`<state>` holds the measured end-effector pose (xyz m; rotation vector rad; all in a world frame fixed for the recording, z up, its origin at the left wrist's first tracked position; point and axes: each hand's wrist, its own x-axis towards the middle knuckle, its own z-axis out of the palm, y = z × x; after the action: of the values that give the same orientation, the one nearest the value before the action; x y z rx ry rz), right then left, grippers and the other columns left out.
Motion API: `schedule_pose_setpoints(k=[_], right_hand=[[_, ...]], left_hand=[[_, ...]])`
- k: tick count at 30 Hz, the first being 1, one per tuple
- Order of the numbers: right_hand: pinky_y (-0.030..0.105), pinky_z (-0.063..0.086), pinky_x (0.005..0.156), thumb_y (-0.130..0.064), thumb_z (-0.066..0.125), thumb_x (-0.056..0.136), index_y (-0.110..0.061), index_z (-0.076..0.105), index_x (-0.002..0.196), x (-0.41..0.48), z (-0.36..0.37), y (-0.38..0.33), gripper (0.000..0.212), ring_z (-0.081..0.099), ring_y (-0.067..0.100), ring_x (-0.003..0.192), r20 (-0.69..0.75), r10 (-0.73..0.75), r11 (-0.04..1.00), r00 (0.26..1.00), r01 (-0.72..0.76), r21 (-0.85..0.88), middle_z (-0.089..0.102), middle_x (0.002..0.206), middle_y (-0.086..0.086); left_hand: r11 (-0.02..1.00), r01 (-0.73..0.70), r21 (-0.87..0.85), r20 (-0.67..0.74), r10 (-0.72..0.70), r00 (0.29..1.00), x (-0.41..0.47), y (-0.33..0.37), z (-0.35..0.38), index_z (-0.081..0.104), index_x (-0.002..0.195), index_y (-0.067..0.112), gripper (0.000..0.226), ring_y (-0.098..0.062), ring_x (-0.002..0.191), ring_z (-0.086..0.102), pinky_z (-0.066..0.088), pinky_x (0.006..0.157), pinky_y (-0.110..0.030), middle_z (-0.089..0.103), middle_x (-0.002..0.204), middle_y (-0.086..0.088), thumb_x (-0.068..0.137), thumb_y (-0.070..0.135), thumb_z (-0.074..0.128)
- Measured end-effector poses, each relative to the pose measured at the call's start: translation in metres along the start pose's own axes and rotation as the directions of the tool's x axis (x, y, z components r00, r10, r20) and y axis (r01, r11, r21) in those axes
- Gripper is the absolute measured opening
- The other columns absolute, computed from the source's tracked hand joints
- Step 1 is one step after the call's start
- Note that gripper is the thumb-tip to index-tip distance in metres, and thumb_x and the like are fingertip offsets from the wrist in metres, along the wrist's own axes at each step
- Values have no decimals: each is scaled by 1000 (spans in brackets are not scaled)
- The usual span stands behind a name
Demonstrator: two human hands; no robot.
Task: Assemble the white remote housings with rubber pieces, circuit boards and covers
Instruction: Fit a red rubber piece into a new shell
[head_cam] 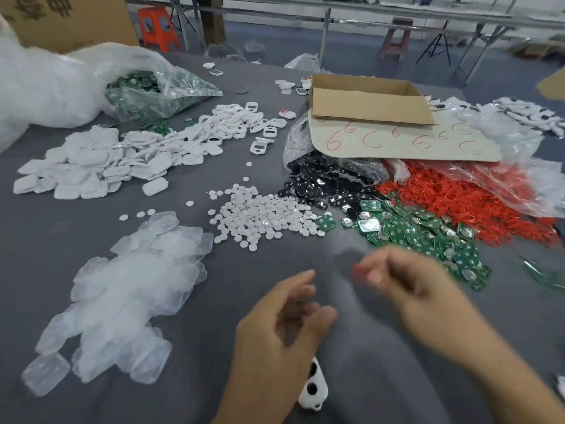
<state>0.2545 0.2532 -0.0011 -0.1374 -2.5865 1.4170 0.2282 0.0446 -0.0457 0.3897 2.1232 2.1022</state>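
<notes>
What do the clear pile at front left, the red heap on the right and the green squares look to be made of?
Clear pile: thin translucent plastic or silicone, slightly glossy; overlapped pieces show through each other.
Red heap: probably rubber, matte; thin, tangled loops.
Green squares: circuit board laminate with a green coating, pale dots and shiny metal discs.
</notes>
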Motion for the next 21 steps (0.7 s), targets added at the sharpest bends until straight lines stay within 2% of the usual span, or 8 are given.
schedule_pose_setpoints(k=[2,5,7,9,10,13,17,21], right_hand=[[24,45,59,0,62,94,-34,70,89,-34,36,-8,35,57,12,65,29,2,996,1000,-5,94,67,74,-2],[25,44,56,-7,67,92,-35,71,88,-61,67,-3,28,56,12,60,-154,88,984,984,-62,165,65,69,-3],[23,46,55,-19,70,90,-35,71,88,-73,79,-2,16,55,5,59,-234,123,983,964,-86,161,64,67,-7],[32,49,59,-23,70,90,-33,72,89,-81,89,-4,10,57,13,63,-253,129,981,959,-87,171,63,69,-3],[33,51,61,-22,69,90,-32,72,90,-84,92,-5,10,59,16,66,-268,119,982,956,-73,175,64,72,-1],[21,50,64,-16,68,91,-31,71,89,-90,96,-10,16,61,18,71,-293,88,983,952,-35,181,67,79,-2],[27,48,60,-14,66,93,-28,66,84,-94,100,-11,17,59,15,67,-288,93,987,953,-50,154,63,74,-3],[25,48,58,-12,63,95,-29,63,84,-98,105,-12,20,58,9,65,-264,71,991,962,-39,125,63,74,-5]], left_hand=[[999,-2,38,96,-2,995,-5,3,5,72,112,47,36,-3,91,73,57,80,-20,77,100,16,79,39,84],[999,33,-10,22,-33,999,-21,-2,3,79,97,40,20,-9,86,75,59,77,-31,79,89,10,77,40,76],[996,54,-64,-1,-54,999,-30,-8,-2,80,91,36,16,-14,82,75,58,75,-26,79,85,5,75,39,77],[994,74,-75,14,-73,997,-37,-10,-6,81,90,33,15,-15,81,75,56,74,-22,79,85,2,76,37,78],[993,83,-82,20,-82,996,-40,-10,-7,80,90,31,14,-16,80,76,56,73,-22,79,85,1,77,36,78],[991,88,-97,41,-85,996,-46,-9,-13,80,90,27,11,-19,77,76,59,72,-24,78,82,-3,80,31,78],[986,120,-116,101,-108,989,-51,-8,-19,79,87,22,6,-20,75,75,59,72,-26,77,79,-7,86,16,78],[980,151,-133,168,-128,978,-52,-8,-24,76,85,12,7,-18,75,71,56,73,-25,74,79,-10,90,6,74]])
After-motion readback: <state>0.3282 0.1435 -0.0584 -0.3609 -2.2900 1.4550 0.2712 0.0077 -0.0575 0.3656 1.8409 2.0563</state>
